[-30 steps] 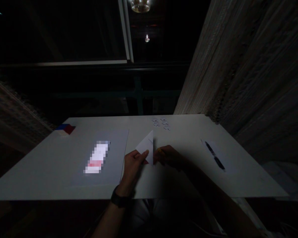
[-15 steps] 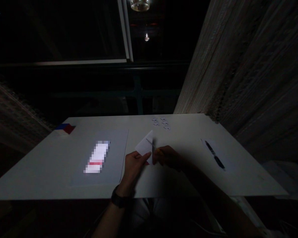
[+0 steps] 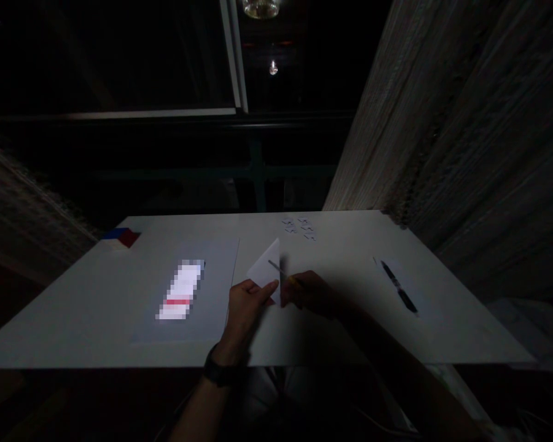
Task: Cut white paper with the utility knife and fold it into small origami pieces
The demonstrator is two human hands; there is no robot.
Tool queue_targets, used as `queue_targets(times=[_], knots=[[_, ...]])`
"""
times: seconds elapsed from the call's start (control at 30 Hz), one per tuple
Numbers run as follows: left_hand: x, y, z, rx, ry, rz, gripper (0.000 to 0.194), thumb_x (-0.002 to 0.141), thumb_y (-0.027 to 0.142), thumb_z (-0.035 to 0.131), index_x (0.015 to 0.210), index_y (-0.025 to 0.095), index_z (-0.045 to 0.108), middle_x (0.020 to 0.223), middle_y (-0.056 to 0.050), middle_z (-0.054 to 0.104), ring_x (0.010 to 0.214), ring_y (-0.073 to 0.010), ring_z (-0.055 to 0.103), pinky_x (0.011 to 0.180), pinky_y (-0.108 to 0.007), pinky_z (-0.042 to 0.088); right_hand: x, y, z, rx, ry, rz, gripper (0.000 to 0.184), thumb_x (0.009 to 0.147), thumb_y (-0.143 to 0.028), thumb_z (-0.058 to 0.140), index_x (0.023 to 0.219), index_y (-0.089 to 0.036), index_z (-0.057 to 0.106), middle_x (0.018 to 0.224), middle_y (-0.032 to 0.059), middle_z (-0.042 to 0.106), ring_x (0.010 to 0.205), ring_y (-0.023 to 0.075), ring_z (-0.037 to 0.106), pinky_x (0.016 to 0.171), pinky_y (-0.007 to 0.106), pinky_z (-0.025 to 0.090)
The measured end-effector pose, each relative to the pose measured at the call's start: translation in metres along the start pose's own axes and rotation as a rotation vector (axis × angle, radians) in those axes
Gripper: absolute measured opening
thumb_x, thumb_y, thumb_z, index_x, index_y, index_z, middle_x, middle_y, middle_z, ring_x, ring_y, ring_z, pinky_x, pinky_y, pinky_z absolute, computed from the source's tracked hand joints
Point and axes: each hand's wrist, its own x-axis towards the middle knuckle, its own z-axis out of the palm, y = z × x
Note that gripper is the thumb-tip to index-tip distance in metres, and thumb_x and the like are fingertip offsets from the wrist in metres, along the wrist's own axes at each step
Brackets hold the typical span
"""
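My left hand, thumb on top, pinches a folded white piece of paper that comes to a point at its far end. A small red patch shows at the paper's lower edge beside the thumb. My right hand is closed around yellow-handled scissors. One slim grey blade lies across the front of the paper, pointing up and left; any second blade is hidden. Darkness blurs the right fingers. Both hands are above the near middle of the white table.
To the left, a lit phone with a blurred-out screen lies on a large white sheet. A red and blue block stands at the far left. Several small marked paper bits lie at the back. A black pen is at right.
The paper and my left hand have shifted slightly left. More of the blade now shows across the paper's front, while my right hand stays almost in place.
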Motion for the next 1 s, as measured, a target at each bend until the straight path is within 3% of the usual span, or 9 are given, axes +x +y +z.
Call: queue_targets(times=[0.27,0.47,0.73,1.0], knots=[[-0.004,0.007,0.004,0.117,0.017,0.029,0.028,0.054,0.035,0.076,0.063,0.011,0.066,0.052,-0.004,0.063,0.044,-0.0125,0.054,0.042,-0.02,0.037,0.0,0.0,-0.001,-0.006,-0.001,-0.003,0.017,0.074,-0.022,0.052,0.066,-0.014,0.065,0.053,-0.0023,0.055,0.046,0.007,0.046,0.046,0.019,0.035],[-0.004,0.009,0.0,0.272,0.1,0.04,0.036,0.053,0.043,0.075,0.051,0.012,0.059,0.045,-0.002,0.058,0.039,-0.0106,0.049,0.039,-0.02,0.033,0.0,0.007,-0.002,0.081,0.021,0.123,0.011,0.066,-0.023,0.057,0.064,-0.014,0.063,0.057,0.0,0.062,0.043,0.0077,0.048,0.041,0.019,0.036],[-0.002,0.004,-0.002,0.174,0.012,0.012,0.036,0.054,0.044,0.074,0.061,0.01,0.063,0.05,-0.004,0.061,0.042,-0.0116,0.051,0.04,-0.02,0.034,0.002,0.005,-0.002,0.13,0.107,0.118,0.013,0.065,-0.025,0.059,0.063,-0.013,0.064,0.058,0.0013,0.063,0.044,0.0081,0.049,0.042,0.02,0.038],[-0.002,0.001,0.002,0.16,0.014,0.018,0.035,0.054,0.044,0.075,0.057,0.011,0.061,0.048,-0.003,0.059,0.041,-0.0113,0.051,0.04,-0.02,0.033,0.004,0.005,-0.001,0.085,0.058,0.109,0.016,0.068,-0.025,0.057,0.064,-0.013,0.066,0.057,0.0002,0.061,0.045,0.0075,0.048,0.043,0.019,0.038]])
